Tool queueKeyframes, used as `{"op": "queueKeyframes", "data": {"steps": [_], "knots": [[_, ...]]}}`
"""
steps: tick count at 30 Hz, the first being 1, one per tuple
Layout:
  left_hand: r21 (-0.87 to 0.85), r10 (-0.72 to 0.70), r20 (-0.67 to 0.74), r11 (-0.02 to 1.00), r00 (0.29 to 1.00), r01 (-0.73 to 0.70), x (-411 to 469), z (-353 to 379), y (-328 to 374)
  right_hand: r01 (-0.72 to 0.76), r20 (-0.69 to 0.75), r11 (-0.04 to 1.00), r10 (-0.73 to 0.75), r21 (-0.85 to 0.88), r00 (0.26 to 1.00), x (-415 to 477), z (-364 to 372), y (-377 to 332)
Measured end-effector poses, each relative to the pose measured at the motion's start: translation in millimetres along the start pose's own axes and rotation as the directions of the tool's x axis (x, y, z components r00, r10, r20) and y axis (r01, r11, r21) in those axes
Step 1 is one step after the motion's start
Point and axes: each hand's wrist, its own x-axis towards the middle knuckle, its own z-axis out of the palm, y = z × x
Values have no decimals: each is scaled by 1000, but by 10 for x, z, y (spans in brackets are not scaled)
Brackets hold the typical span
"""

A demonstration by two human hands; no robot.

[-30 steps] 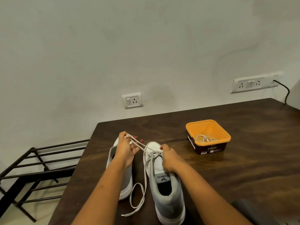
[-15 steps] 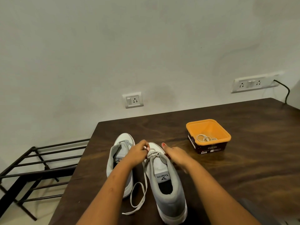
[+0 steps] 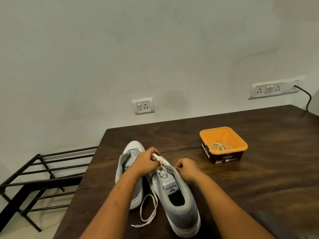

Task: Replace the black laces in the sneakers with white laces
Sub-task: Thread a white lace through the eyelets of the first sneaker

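Two grey-and-white sneakers stand side by side on the dark wooden table (image 3: 259, 178), toes pointing away from me. The right sneaker (image 3: 179, 200) carries a white lace (image 3: 148, 209) whose loose end trails in a loop on the table between the shoes. My left hand (image 3: 146, 163) pinches the lace over the front eyelets of that shoe. Fingers curled, my right hand (image 3: 185, 168) sits at the shoe's right edge, seemingly pinching the lace's other end. The left sneaker (image 3: 128, 169) lies partly under my left forearm.
An orange plastic tub (image 3: 241, 144) with a coiled white lace (image 3: 220, 147) inside stands at the back right of the table. A black metal rack (image 3: 34, 178) stands on the floor left of the table. Wall sockets sit behind, one with a black cable.
My left hand came down from its raised pull at the left onto the right sneaker's front eyelets. My right hand slid to the shoe's right edge and curled its fingers.
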Motion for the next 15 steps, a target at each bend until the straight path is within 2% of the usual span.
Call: {"op": "queueKeyframes", "data": {"steps": [2, 4, 6, 8, 9, 10, 11, 12, 13, 14, 15], "knots": [[-43, -78, 94, 996, 993, 82, -49, -32, -37, -50, -42, 981, 59, 185, 997, 13, 19, 0], [-66, -126, 123, 989, 984, 135, -88, -16, -57, -104, -51, 848, 153, 519, 987, -14, 13, -40], [-63, -149, 86, 986, 985, 155, -93, 27, -44, -81, -46, 564, 209, 822, 977, -60, -67, -127], [8, -149, 35, 989, 988, 149, -98, 68, -7, 36, -73, 148, 254, 988, 964, -90, -253, -211], [47, -145, 17, 988, 989, 144, -98, 82, 11, 110, -91, -55, 277, 992, 957, -89, -382, -230], [74, -152, 8, 986, 988, 151, -96, 93, 21, 178, -110, -214, 295, 961, 949, -96, -524, -230], [86, -167, 8, 982, 986, 166, -96, 93, 30, 236, -128, -327, 319, 915, 939, -108, -666, -214], [82, -186, 22, 980, 982, 183, -105, 84, 37, 292, -154, -390, 349, 873, 924, -133, -802, -195], [66, -206, 54, 977, 977, 202, -115, 67, 39, 351, -193, -400, 385, 847, 903, -163, -912, -181], [54, -220, 102, 975, 970, 215, -125, 57, 39, 407, -245, -360, 417, 839, 875, -191, -987, -159], [57, -228, 153, 974, 962, 221, -137, 57, 47, 456, -321, -259, 430, 852, 844, -219, -1032, -150]]}}
